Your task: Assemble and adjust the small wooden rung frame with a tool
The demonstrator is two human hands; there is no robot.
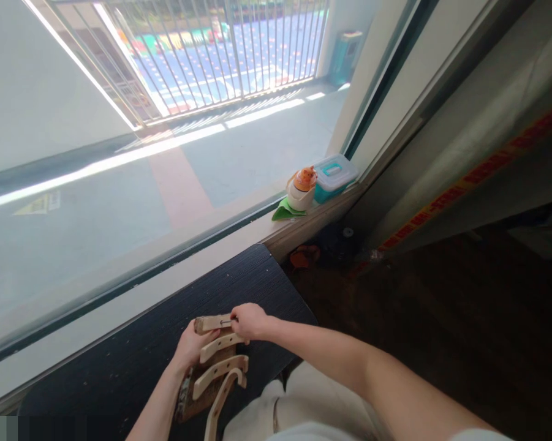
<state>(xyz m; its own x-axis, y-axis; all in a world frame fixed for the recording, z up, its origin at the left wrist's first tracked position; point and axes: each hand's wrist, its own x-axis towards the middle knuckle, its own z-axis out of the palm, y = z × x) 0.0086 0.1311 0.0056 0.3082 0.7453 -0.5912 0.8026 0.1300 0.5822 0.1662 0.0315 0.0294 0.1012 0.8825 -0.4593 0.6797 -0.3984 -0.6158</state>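
A brown wooden board [202, 399] with a rough bark edge lies on the black table in front of me. Several pale, curved wooden hooks [220, 371] with drilled holes sit along it. My left hand [193, 344] is closed around the far end of the board, steadying the farthest hook [209, 323] there. In a pinch, my right hand [250, 321] holds a thin dark metal pin [225, 322] against that hook; whether it is a screw or a small tool is too small to tell. The nearest hook [218, 407] leans towards my lap.
The black tabletop [252, 275] ends at a rounded right corner beside a dark floor. Along the window sill stand an orange-topped bottle [302, 188], a green cloth [288, 210] and a teal box with a clear lid [334, 176]. A large window [96, 245] rises behind the table.
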